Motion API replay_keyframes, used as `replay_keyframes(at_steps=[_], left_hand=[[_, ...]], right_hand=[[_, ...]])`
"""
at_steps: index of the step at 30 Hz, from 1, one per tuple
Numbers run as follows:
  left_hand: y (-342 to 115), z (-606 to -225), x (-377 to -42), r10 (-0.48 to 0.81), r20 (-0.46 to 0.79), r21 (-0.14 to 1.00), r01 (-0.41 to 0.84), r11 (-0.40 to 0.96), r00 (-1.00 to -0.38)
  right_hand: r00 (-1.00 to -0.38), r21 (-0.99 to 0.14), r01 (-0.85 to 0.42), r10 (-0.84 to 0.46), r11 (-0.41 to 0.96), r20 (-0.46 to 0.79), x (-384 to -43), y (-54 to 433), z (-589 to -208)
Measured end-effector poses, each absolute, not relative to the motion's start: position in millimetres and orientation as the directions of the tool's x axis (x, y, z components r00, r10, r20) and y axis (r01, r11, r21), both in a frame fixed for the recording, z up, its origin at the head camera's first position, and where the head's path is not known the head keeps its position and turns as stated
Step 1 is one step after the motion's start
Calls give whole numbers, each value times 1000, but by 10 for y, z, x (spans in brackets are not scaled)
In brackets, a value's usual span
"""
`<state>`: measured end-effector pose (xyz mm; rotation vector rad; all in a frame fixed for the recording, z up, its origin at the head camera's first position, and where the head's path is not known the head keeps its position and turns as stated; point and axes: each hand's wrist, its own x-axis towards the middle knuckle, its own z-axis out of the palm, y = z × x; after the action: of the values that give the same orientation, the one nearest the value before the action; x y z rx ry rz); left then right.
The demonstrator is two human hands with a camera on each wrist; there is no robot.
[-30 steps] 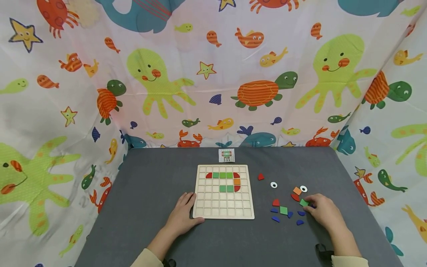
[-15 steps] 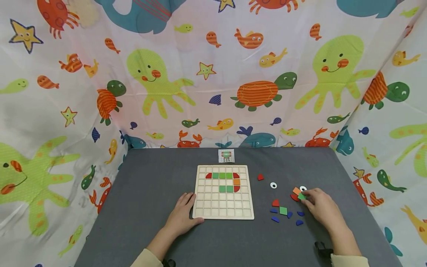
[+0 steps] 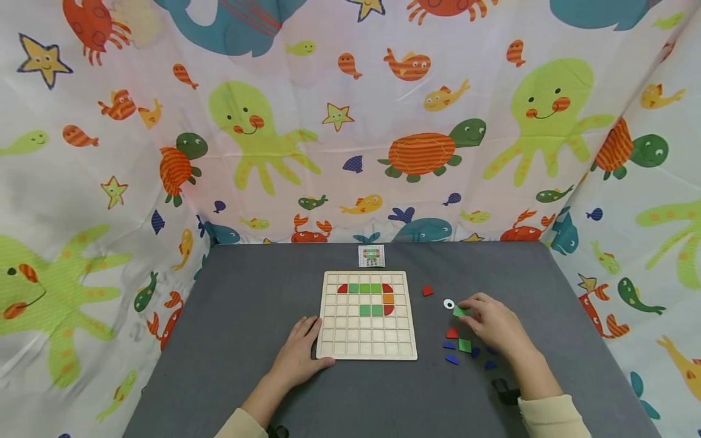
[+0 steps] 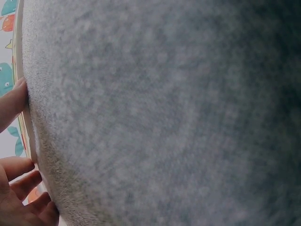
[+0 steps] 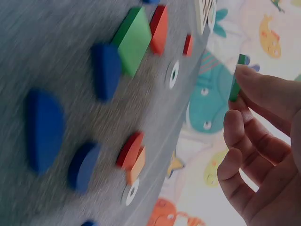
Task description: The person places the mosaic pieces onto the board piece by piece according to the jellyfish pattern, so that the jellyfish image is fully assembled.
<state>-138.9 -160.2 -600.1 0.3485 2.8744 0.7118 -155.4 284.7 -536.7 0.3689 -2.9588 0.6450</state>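
Note:
My right hand (image 3: pixel 495 322) pinches a green square tile (image 3: pixel 459 311) between thumb and fingers, held above the table right of the board. In the right wrist view the tile (image 5: pixel 234 90) shows edge-on at the fingertips. A wooden grid board (image 3: pixel 361 353) lies in the middle of the table. Red rounded corner tiles, green squares (image 3: pixel 364 288) and an orange square (image 3: pixel 388 298) sit in its upper cells. My left hand (image 3: pixel 298 351) rests at the board's near left corner, fingers along the left side, thumb at the front edge. Its fingers (image 4: pixel 18 167) also touch the edge in the left wrist view.
A small pattern card (image 3: pixel 372 255) lies behind the board. Loose to the right are a white ring (image 3: pixel 449 304), red pieces (image 3: pixel 428 291), a green square (image 3: pixel 465 345) and several blue pieces (image 3: pixel 451 360). The right wrist view shows an orange square (image 5: pixel 136 168) and a second ring (image 5: pixel 132 192).
My right hand has picked up the green tile from among the loose pieces and carried it left, toward the board. My left hand has stayed at the board's corner.

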Motion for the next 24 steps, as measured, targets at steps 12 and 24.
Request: replay_keyframes(at_steps=[12, 24], left_hand=[[-1576, -5975, -1376, 253, -115, 479, 169, 861, -961], [-1587, -5978, -1379, 254, -103, 485, 174, 857, -962]], right_hand=[[-959, -420, -285, -251, 862, 134, -1750, 2449, -5409], [-951, -462, -307, -290, 832, 110, -1849, 2090, -5371]])
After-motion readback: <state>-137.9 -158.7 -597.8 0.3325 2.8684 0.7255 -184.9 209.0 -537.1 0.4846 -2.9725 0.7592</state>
